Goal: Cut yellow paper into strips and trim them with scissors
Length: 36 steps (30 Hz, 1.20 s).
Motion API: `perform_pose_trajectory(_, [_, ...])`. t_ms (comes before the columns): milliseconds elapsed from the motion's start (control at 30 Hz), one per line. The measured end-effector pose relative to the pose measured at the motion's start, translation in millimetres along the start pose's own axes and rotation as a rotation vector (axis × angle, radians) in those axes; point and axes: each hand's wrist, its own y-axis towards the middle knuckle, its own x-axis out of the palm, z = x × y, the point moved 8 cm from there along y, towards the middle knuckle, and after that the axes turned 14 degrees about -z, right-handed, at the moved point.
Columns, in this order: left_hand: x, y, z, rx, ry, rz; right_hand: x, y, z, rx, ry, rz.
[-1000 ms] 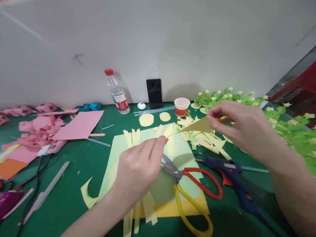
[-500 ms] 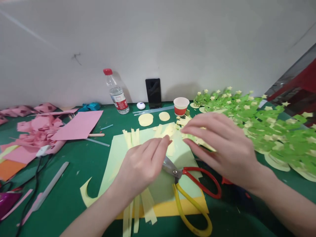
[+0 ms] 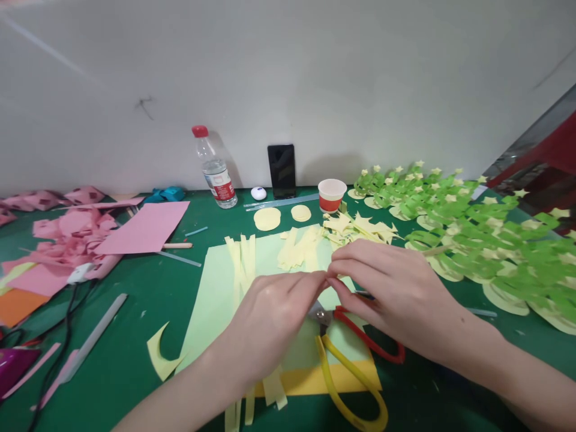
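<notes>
- Left hand (image 3: 274, 318) and right hand (image 3: 396, 294) meet fingertip to fingertip over the middle of the desk (image 3: 135, 300).
- Left grip: thumb and forefinger pressed together at the tips. Right grip: the same, with the remaining fingers stretched out flat to the left.
- I can't tell what sits between the tips, as the fingers hide it.
- Scissors (image 3: 323, 317) lie directly under both hands. Blades are covered by the left hand. The red and yellow handles poke out towards the near right.
- Scissors rest on a pale green sheet (image 3: 216, 300), which lies on an orange sheet (image 3: 306, 384) that shows only at the near edge.
- Long yellow strips (image 3: 243, 255) lie on the far left of the green sheet, and short cut strips (image 3: 299, 249) lie just right of them. More strips (image 3: 274, 387) stick out from under the left wrist at the near edge.
- A pile of yellow star offcuts (image 3: 355, 228) sits just beyond the right hand.
- Two yellow discs (image 3: 267, 218) lie farther back, with a red cup (image 3: 332, 194) to their right.
- A water bottle (image 3: 214, 168) and a phone (image 3: 281, 170) stand against the far wall.
- Right side: rows of green paper trees (image 3: 472, 228) topped with small yellow stars.
- Left side: a pink sheet (image 3: 146, 227) and a heap of pink scraps (image 3: 72, 234).
- Near left: a yellow crescent offcut (image 3: 159, 357) lies on the desk, well apart from both hands.
</notes>
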Motion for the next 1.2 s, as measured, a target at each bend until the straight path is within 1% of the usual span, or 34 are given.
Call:
perform_pose_trajectory(100, [0.5, -2, 0, -0.025, 0.030, -0.017, 0, 1, 5, 0.032, -0.039, -0.015])
perform_pose_trajectory(200, [-8.4, -5, -3, -0.045, 0.105, 0.057, -6, -2, 20, 0.100, -0.042, -0.010])
perform_pose_trajectory(333, [-24.1, -10, -7, -0.056, 0.194, 0.173, -27, -9, 44, 0.192, -0.101, 0.101])
perform_pose_trajectory(400, [-29.3, -11, -8, -0.064, 0.217, 0.200, -36, -14, 57, 0.246, -0.124, 0.144])
perform_pose_trajectory(467, [-32.3, -11, -10, -0.076, 0.228, 0.210, -44, -19, 74, 0.329, -0.135, 0.161])
perform_pose_trajectory(567, [-35.2, -10, -12, -0.088, 0.240, 0.230, -56, -32, 100, 0.546, -0.174, 0.178])
perform_pose_trajectory(600, [-35.8, -9, -12, -0.088, 0.240, 0.239, -59, -37, 106, 0.607, -0.175, 0.191])
perform_pose_trajectory(633, [-36.0, -8, -12, -0.084, 0.237, 0.242, -61, -39, 108, 0.628, -0.166, 0.199])
perform_pose_trajectory(667, [-35.5, -7, -12, -0.076, 0.230, 0.238, -61, -38, 104, 0.592, -0.150, 0.200])
perform_pose_trajectory(700, [-34.6, -6, -12, -0.068, 0.221, 0.228, -59, -34, 96, 0.509, -0.140, 0.187])
perform_pose_trajectory(800, [-30.8, -4, -10, -0.041, 0.191, 0.189, -43, -17, 52, 0.161, -0.203, 0.091])
perform_pose_trajectory(833, [-29.5, -4, -10, -0.040, 0.184, 0.177, -37, -13, 38, 0.082, -0.232, 0.064])
perform_pose_trajectory(867, [-28.1, -3, -10, -0.040, 0.178, 0.169, -30, -10, 28, 0.035, -0.239, 0.031])
perform_pose_trajectory(933, [-24.8, -2, -9, -0.045, 0.169, 0.158, -19, -5, 17, 0.011, -0.218, -0.019])
perform_pose_trajectory(1000, [-20.7, 0, -7, -0.034, 0.156, 0.159, -11, -4, 12, 0.029, -0.182, -0.054])
perform_pose_trajectory(1200, [-9.2, 7, 2, 0.042, 0.049, 0.124, 0, -5, -1, 0.016, -0.145, -0.101])
